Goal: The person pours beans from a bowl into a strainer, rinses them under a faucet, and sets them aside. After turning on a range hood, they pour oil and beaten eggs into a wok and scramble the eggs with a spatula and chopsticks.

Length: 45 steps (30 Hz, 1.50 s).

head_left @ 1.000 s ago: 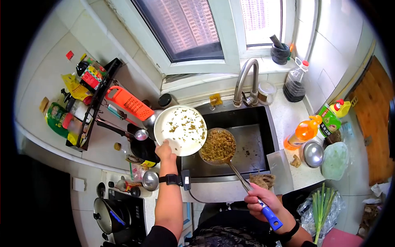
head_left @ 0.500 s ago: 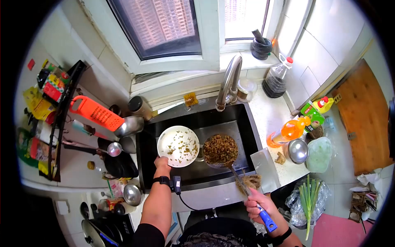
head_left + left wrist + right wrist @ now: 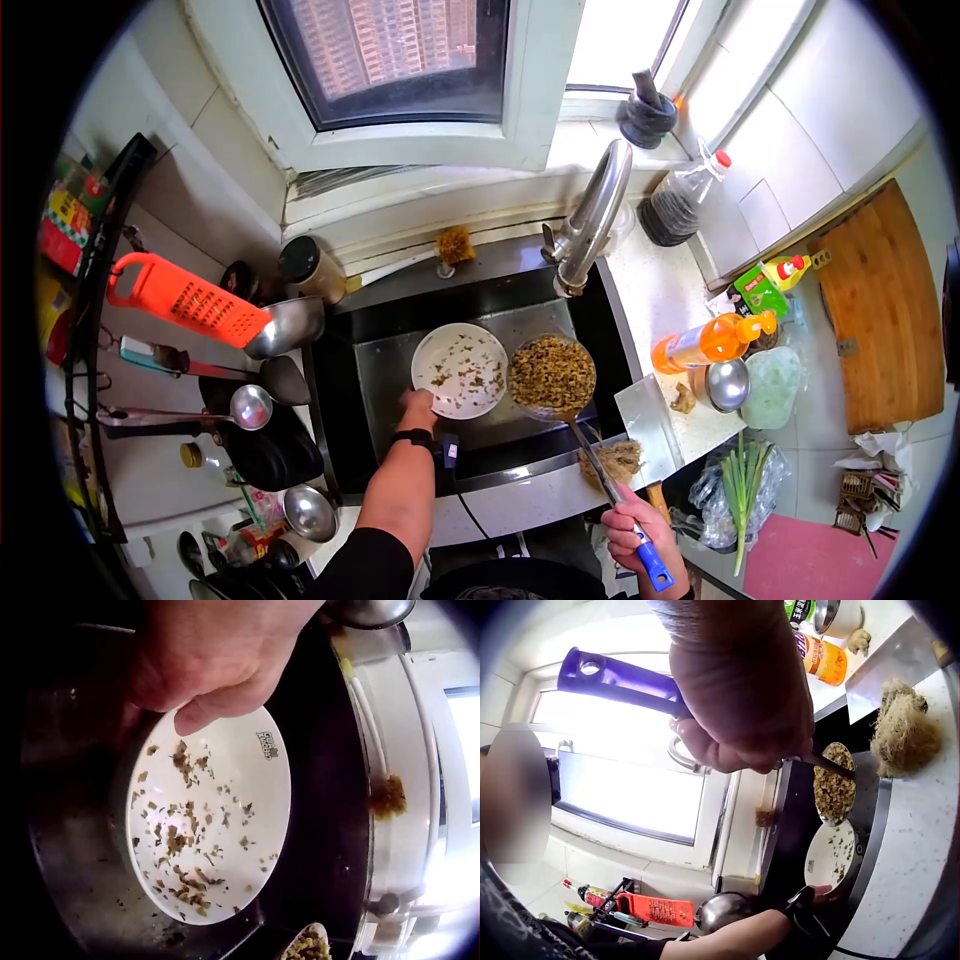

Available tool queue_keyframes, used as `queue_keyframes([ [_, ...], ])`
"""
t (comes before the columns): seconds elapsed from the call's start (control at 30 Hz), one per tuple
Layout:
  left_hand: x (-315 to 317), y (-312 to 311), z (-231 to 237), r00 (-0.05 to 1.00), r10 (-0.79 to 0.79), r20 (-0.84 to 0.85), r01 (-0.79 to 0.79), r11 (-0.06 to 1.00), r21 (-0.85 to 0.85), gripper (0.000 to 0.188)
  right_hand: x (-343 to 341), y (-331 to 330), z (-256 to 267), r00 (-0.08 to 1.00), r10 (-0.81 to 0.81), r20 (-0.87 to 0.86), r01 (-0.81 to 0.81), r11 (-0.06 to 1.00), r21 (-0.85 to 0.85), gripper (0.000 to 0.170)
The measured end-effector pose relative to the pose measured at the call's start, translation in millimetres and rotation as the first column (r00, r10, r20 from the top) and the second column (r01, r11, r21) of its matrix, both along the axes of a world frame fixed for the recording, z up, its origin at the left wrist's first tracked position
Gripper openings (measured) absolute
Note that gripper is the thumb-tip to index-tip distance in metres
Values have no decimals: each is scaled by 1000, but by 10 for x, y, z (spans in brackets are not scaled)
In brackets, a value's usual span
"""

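Observation:
A white bowl (image 3: 460,371) with scattered green-brown bits inside is in the black sink (image 3: 480,440). My left hand (image 3: 418,408) pinches its near-left rim, and in the left wrist view the thumb lies over the inside edge of the bowl (image 3: 225,772). Just right of the bowl, a round strainer full of chopped brown-green food (image 3: 552,374) is held over the sink by my right hand (image 3: 640,530), which grips its long handle near the blue end (image 3: 655,568). The right wrist view shows the fingers of my right hand (image 3: 742,705) curled round that handle.
A faucet (image 3: 595,215) arches over the sink's back right. On the right counter stand an orange bottle (image 3: 705,343), a metal bowl (image 3: 727,385) and a fibrous scrubber (image 3: 612,461) at the front edge. An orange basket (image 3: 195,300), ladles and metal bowls are at left.
My left hand has lowered the white bowl from above the sink's left edge down into the sink, beside the strainer. My right hand keeps its grip on the handle.

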<state>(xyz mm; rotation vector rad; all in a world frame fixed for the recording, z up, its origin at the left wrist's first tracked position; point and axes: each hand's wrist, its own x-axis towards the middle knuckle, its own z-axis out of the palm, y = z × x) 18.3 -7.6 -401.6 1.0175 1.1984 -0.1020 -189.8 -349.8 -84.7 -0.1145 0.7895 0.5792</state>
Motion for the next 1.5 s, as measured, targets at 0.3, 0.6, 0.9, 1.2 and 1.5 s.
queue_keyframes([
  [0.3, -26, -143, -329, 993, -114, -22, 114, 993, 19, 46, 215, -171, -12, 999, 35, -32, -35, 999, -18, 47],
  [0.6, 33, -541, -639, 978, -203, -46, 190, 962, -197, 58, 360, -366, 167, 880, 14, -475, -175, 938, -298, 57],
  [0.9, 713, -746, 980, 618, -770, 156, 472, 523, 710, 43, 262, -731, -30, 998, 56, -26, -56, 998, 10, 55],
  [1.2, 1775, -1526, 2415, -60, -991, 116, 143, 106, 984, 35, 309, -759, 52, 997, 77, -1, -77, 997, -23, 59],
  [1.5, 1998, -1505, 2471, -197, -964, -178, 117, -203, 972, 34, 268, -812, 64, 997, 72, -14, -72, 997, -7, 61],
])
